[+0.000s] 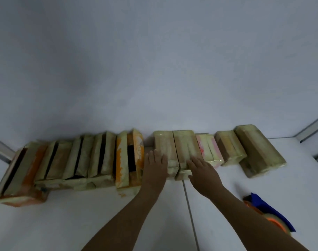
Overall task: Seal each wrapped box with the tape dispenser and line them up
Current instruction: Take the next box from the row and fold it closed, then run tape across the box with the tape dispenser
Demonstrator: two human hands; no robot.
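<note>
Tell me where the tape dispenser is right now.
In the head view the tape dispenser lies on the white table at lower right, beside the right forearm, nearer the person than the rightmost wrapped box.

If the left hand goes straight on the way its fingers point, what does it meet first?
The left hand rests on a wrapped box; past its top, probably the white wall behind, though depth is unclear.

White table [82, 223], seam [189, 214] down middle; white wall [154, 60] behind; grey rail [0, 149] at left.
</note>
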